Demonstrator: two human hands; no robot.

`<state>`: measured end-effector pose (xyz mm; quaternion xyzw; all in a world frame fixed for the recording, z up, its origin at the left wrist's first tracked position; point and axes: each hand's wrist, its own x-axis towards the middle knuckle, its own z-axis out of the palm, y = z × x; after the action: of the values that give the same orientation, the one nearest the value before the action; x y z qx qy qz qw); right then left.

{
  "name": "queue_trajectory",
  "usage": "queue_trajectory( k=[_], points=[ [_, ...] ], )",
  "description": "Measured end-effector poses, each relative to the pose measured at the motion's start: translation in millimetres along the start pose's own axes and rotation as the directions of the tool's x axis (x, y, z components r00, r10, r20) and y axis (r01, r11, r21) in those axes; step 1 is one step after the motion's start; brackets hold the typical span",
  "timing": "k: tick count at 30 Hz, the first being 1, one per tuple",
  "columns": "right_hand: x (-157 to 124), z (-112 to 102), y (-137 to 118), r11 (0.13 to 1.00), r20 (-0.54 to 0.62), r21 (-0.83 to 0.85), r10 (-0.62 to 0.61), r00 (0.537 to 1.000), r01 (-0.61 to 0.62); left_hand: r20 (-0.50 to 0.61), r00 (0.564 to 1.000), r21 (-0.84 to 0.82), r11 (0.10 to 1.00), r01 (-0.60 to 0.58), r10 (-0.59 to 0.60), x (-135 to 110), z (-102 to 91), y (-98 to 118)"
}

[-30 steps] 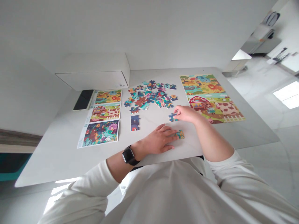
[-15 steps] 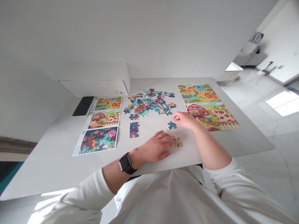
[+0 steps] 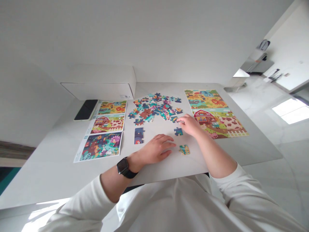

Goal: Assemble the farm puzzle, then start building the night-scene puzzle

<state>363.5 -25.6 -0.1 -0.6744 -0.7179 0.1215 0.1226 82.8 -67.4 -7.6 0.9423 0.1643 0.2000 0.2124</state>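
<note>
My left hand (image 3: 156, 148) lies flat on the white table (image 3: 60, 170), fingers stretched out and holding nothing; a black watch is on its wrist. A green-and-orange puzzle piece (image 3: 184, 149) lies just right of its fingertips. My right hand (image 3: 190, 124) reaches to the near edge of the pile of loose puzzle pieces (image 3: 154, 108), its fingertips closed on a piece (image 3: 174, 119) there. A blue piece (image 3: 178, 131) lies on the table just under that hand, untouched. A dark blue joined section (image 3: 138, 135) lies left of my left hand.
A finished farm puzzle (image 3: 213, 112) lies at the right. Three picture sheets (image 3: 106, 129) lie at the left, with a black phone (image 3: 86, 109) beyond them. A white box (image 3: 101, 83) stands at the back. The table's near edge is by my body.
My right hand put the blue piece down and moved forward to the pile's edge. My left hand slid left, off the green-and-orange piece. The camera tilted slightly.
</note>
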Motion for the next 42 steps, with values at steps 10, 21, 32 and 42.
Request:
queue_trajectory(
  k=[10,21,32,42],
  points=[
    [19,16,3,1.0,-0.089,0.002,-0.003,0.996,0.003,0.015,1.0,-0.01,1.0,0.006,-0.005,1,-0.4,-2],
    [28,0,8,0.864,-0.057,0.492,0.157,0.986,-0.109,0.015,0.999,-0.016,0.999,0.029,-0.029,2,1.4,-5],
    [1,-15,-9,0.489,0.103,0.859,0.121,0.987,-0.15,-0.132,0.944,-0.087,0.953,0.291,-0.301,4,-0.5,-7],
    [-15,-1,-32,0.397,0.206,0.903,-0.066,0.976,-0.163,-0.015,0.726,-0.68,0.539,0.497,-0.688,10,-3.2,-8]
  ],
)
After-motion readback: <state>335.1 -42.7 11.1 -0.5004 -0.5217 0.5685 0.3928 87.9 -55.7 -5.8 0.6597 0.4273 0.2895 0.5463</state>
